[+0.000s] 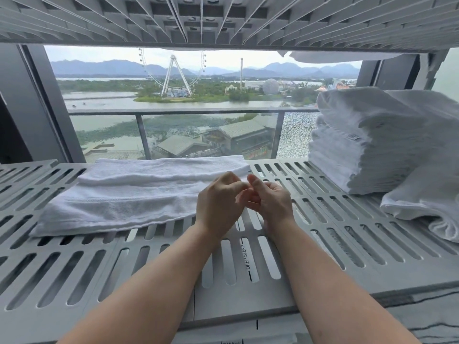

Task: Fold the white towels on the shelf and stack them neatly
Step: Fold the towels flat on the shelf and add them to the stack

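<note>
A white towel (129, 194), folded lengthwise into a long band, lies flat on the grey slatted shelf (323, 232) at left of centre. My left hand (218, 202) and my right hand (270, 202) hover side by side at the towel's right end, fingers curled and almost touching each other. Whether either hand pinches the towel's corner I cannot tell; the corner is hidden behind them. A tall stack of folded white towels (360, 150) stands at the right rear of the shelf. One unfolded towel (427, 202) is draped over that stack and spills down its right side.
Another slatted shelf (223, 18) hangs close overhead, with white cloth (335, 58) showing at its far right edge. Behind the shelf is a window with a glass balcony railing (173, 112). The shelf's front edge (248, 316) runs just below my forearms.
</note>
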